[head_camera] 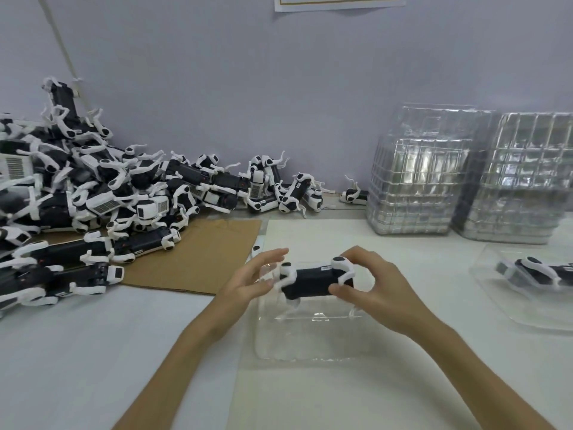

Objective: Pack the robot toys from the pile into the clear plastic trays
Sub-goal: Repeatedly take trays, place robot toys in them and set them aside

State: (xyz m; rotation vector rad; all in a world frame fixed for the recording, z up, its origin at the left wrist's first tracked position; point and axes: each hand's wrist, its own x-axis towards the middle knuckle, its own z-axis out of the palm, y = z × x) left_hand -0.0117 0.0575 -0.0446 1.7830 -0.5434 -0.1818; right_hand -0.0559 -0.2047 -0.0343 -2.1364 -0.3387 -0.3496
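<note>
The right hand (pixel 372 290) pinches a black-and-white robot dog toy (pixel 313 282) over the clear plastic tray (pixel 310 339) at mid-counter. The left hand (pixel 251 280) is spread at the toy's other end. Seating step, I judge: next, lower it squarely into the tray.

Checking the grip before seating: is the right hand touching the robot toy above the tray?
Touching. Head view shows the right hand pinching the robot toy's end between thumb and fingers.

Straight-fingered left hand (pixel 248 283); right hand (pixel 381 288) curled, gripping.
</note>
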